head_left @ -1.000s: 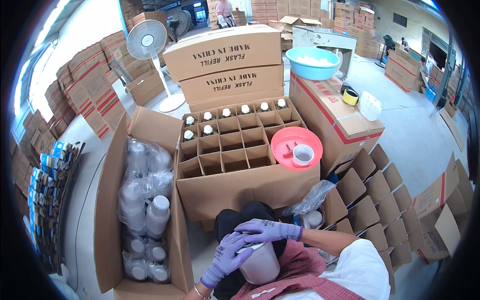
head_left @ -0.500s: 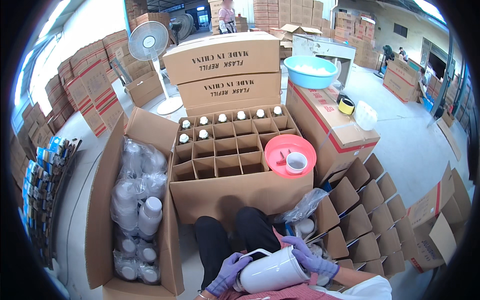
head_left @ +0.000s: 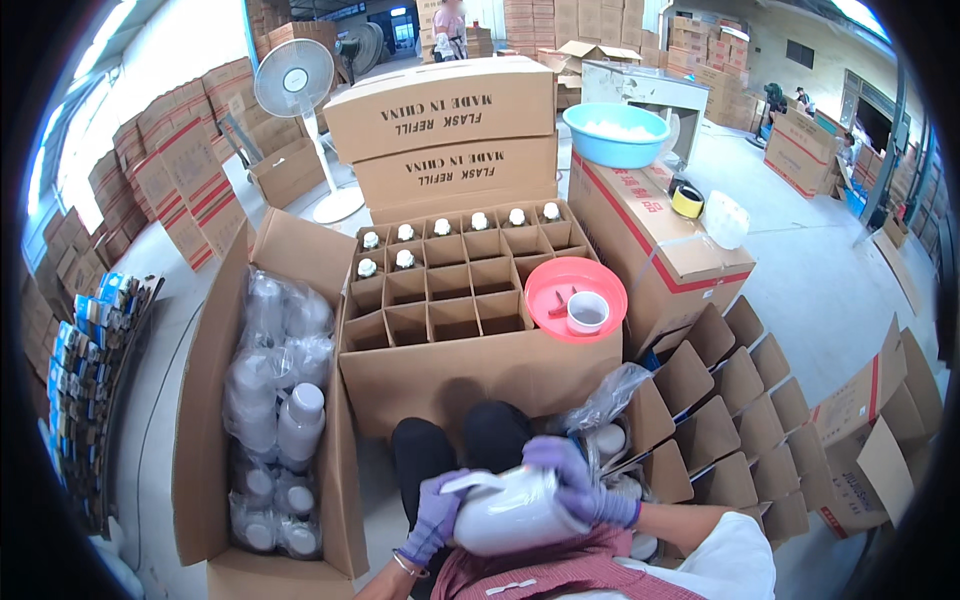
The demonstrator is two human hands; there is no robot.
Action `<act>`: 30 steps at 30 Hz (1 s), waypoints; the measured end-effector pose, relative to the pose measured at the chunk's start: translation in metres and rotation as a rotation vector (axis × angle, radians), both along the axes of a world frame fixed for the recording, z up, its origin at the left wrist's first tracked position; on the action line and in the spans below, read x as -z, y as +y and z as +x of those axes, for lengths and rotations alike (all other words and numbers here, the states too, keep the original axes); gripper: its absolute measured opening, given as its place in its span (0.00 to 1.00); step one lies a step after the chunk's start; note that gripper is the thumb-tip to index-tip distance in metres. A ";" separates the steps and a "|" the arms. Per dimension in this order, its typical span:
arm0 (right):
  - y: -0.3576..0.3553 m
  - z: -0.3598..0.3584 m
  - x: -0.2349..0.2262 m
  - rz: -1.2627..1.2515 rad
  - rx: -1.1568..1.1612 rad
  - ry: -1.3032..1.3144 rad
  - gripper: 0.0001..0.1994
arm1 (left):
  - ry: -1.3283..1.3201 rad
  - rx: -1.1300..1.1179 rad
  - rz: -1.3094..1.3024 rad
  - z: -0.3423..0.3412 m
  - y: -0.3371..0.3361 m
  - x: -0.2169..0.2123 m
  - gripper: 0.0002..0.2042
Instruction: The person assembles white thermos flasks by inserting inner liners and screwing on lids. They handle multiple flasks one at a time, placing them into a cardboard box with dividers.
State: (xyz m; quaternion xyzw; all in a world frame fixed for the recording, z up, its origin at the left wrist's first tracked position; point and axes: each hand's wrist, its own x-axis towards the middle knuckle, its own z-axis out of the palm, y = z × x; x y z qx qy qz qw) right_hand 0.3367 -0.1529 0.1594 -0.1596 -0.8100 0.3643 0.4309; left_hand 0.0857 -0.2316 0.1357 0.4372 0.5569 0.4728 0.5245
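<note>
Over my lap lies a white vacuum flask [head_left: 518, 512] with a side handle, tilted on its side. My left hand [head_left: 434, 512], in a purple glove, is closed round the flask's left end by the handle. At the other end my right hand [head_left: 578, 482], gloved too, grips with curled fingers; it is slightly blurred. Beyond my knees stands a divided carton [head_left: 480, 375] with white-capped refills [head_left: 404, 258] in its far cells. A pink-red basin [head_left: 543, 297] sits on its near right corner, holding a white cup [head_left: 588, 313] and small red pieces [head_left: 563, 303].
At left, an open carton [head_left: 346, 500] holds white flasks [head_left: 300, 428], mostly in plastic bags. Cardboard dividers [head_left: 722, 440] fill the right side. A blue basin [head_left: 617, 137] and tape roll [head_left: 688, 200] rest on a closed carton [head_left: 650, 225]. A fan [head_left: 294, 80] stands behind.
The flask has turned slightly in my hands, its handle lying lower and more to the left. My right hand has moved left and up round its end.
</note>
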 end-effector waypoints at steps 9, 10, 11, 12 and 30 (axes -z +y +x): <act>0.039 0.001 -0.047 -0.109 0.069 -0.053 0.31 | -0.071 -0.105 0.068 -0.004 0.039 -0.052 0.13; 0.048 -0.004 -0.054 0.023 0.024 -0.070 0.31 | -0.127 -0.066 0.025 -0.006 0.039 -0.059 0.12; 0.051 -0.005 -0.061 0.147 -0.001 -0.097 0.31 | 0.238 -0.018 0.255 -0.014 0.051 -0.049 0.12; 0.048 -0.003 -0.061 0.243 -0.025 -0.135 0.30 | 0.586 0.051 0.465 -0.019 0.056 -0.032 0.12; 0.048 0.002 -0.050 -0.298 0.084 -0.126 0.24 | 0.037 -0.081 0.269 0.008 0.050 -0.046 0.15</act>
